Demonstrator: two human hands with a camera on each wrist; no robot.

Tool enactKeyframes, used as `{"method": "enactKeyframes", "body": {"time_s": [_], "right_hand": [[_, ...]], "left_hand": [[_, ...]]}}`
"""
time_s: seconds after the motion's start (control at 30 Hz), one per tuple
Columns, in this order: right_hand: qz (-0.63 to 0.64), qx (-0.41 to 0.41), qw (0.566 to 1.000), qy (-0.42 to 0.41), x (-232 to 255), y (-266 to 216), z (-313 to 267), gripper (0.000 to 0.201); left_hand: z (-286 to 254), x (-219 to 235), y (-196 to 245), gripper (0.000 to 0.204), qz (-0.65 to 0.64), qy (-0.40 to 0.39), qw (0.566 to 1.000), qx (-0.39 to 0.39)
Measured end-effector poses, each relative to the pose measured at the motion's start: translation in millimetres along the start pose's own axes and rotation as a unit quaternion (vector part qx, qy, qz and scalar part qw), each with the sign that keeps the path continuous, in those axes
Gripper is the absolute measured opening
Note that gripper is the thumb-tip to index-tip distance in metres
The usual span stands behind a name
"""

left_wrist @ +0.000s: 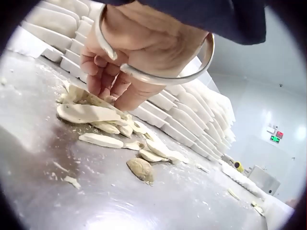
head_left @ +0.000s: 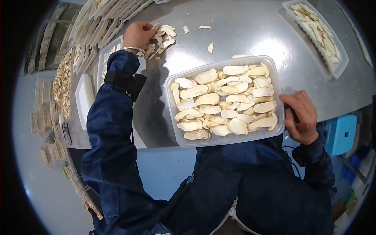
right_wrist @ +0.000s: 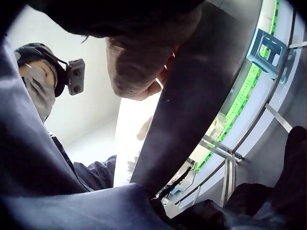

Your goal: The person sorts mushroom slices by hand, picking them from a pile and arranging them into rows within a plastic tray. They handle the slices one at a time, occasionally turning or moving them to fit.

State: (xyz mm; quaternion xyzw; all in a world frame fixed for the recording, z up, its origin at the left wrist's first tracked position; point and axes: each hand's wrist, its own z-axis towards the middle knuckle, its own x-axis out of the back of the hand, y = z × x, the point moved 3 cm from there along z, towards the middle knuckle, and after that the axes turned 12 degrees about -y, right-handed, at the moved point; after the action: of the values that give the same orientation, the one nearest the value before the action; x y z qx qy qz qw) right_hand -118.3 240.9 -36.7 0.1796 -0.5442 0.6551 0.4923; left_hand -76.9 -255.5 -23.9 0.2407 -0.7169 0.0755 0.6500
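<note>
At the pile of pale sliced mushrooms (head_left: 167, 30) on the steel table, my left hand (head_left: 138, 36) pinches a slice between fingertips and thumb; the fingertips are partly hidden. Up close, in the left wrist view, a long slice (left_wrist: 88, 113) lies under the fingers, and a brownish piece (left_wrist: 140, 169) sits apart in front. A clear plastic tray (head_left: 171, 111) near the table's front edge holds rows of mushroom slices (head_left: 239, 126). Beside its right wall rests my right hand (head_left: 303, 114), fingers loosely bent, fingertips right at the rim. In the right wrist view this hand (right_wrist: 139, 67) is dark and partly hidden.
Stacked white trays (head_left: 92, 29) stand at the back left. A filled tray (head_left: 340, 64) lies far right. A few loose slices (head_left: 210, 47) are scattered behind the main tray. A white lid-like tray (head_left: 83, 100) lies left; a blue stool (head_left: 342, 133) stands right, below the table.
</note>
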Motion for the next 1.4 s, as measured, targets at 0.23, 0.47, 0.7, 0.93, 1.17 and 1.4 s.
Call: {"method": "enactKeyframes", "body": {"time_s": [0.23,0.47,0.7,0.93,1.17,1.4], "right_hand": [[-0.001,0.000,1.000,0.003,0,1,-1,0.044],[-0.001,0.006,1.000,0.012,-2,1,-2,0.045],[-0.006,0.009,1.000,0.017,-2,1,-2,0.046],[-0.004,0.007,1.000,0.011,-2,1,-2,0.045],[-0.005,0.003,1.000,0.006,-1,0,-1,0.043],[-0.002,0.000,1.000,0.000,0,0,0,0.043]], "left_hand": [[-88,29,76,0.017,-0.068,0.071,0.982,-0.161],[-176,1,132,0.012,-0.059,0.051,0.963,-0.257],[-175,-15,135,0.016,0.005,0.074,0.951,-0.300],[-177,-15,128,0.014,-0.033,0.034,0.961,-0.271],[-125,31,64,0.014,-0.067,0.095,0.985,-0.128],[-77,-1,46,0.022,-0.069,0.007,0.987,-0.143]]}}
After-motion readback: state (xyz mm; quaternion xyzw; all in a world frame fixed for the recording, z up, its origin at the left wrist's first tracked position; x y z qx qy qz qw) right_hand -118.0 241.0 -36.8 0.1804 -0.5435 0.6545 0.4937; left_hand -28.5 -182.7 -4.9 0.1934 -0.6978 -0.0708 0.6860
